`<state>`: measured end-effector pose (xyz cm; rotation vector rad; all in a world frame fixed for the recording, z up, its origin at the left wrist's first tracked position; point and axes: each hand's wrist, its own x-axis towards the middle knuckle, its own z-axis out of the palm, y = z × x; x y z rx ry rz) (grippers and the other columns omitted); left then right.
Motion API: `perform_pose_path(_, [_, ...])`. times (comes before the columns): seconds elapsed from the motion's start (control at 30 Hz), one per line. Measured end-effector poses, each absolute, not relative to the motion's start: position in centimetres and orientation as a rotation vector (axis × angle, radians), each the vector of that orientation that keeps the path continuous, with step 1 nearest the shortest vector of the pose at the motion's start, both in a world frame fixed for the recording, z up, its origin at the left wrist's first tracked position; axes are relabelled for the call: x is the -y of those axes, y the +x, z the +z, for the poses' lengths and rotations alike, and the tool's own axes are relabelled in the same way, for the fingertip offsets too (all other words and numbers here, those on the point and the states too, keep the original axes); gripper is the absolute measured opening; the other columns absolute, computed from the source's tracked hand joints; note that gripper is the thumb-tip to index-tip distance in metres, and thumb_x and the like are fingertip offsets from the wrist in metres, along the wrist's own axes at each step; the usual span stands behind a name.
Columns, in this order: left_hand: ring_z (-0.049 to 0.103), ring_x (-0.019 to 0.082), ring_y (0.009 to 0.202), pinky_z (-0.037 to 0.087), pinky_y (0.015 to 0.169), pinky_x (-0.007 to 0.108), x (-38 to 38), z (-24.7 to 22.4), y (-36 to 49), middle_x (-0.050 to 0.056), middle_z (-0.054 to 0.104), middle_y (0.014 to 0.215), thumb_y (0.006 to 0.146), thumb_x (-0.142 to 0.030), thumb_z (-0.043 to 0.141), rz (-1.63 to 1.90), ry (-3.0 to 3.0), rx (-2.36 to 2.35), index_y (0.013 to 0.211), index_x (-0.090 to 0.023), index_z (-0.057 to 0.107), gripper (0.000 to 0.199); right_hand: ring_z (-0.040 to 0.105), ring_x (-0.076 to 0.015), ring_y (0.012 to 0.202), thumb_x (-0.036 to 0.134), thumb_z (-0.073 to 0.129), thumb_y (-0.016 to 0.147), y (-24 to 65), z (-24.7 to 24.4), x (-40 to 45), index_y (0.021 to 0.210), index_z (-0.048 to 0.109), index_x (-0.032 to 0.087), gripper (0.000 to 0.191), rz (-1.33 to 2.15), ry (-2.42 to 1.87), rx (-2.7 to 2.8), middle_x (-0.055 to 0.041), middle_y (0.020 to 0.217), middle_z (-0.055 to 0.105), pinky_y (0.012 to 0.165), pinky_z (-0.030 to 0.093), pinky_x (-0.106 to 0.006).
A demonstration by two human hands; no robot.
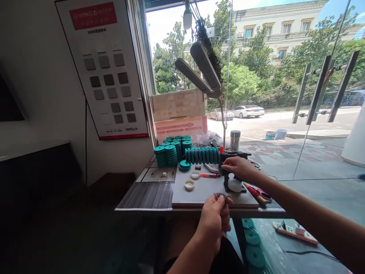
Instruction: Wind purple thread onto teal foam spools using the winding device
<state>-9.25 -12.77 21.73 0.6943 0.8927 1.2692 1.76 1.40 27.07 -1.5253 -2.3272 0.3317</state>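
Observation:
In front of the table's edge, my left hand point(214, 215) is closed, with a small grey scrap that looks like cloth point(221, 195) between thumb and fingers. A thin line seems to run up from it toward the spools, too faint to be sure. My right hand point(238, 167) reaches to a black winding device point(226, 186), its fingers pinched together at the right end of a row of teal spools point(203, 155). What those fingertips grip is hidden. The spools sit side by side on the device's horizontal shaft.
Stacked teal spools point(167, 155) stand at the back left. On the white board point(182, 198) are a small dish point(189, 185), a white ring point(195, 174) and an orange-red pen-like tool point(209, 175). Red-handled tools point(255, 194) lie right. A lamp point(207, 66) overhangs the table.

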Motion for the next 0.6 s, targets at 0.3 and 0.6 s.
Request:
perform_pose_path(0.3, [0.014,-0.001,0.036,0.005,0.04,0.019,15.5,21.8,-9.1,-0.011,0.022,0.045,0.062,-0.047,0.062,1.297,0.703,-0.874,0.074,-0.015,0.046,0.038,0.036,-0.0314,0.118,0.018,0.021,0.078,11.1,19.8,-3.4,0.123,0.044,0.012,0.051,-0.031,-1.84,2.216,-0.0144,0.131,0.038,0.087,0.035,-0.045])
perform_pose_path(0.6, [0.012,0.0,0.03,0.006,0.035,0.019,19.3,20.9,-8.3,-0.012,0.022,0.037,0.044,-0.065,0.067,1.32,0.643,-0.9,0.069,-0.017,0.045,0.058,0.048,-0.0241,0.107,0.011,0.026,0.08,11.3,15.6,-6.0,0.11,0.056,0.019,0.043,-0.101,-1.664,2.446,-0.0113,0.114,0.055,0.084,0.037,-0.038])
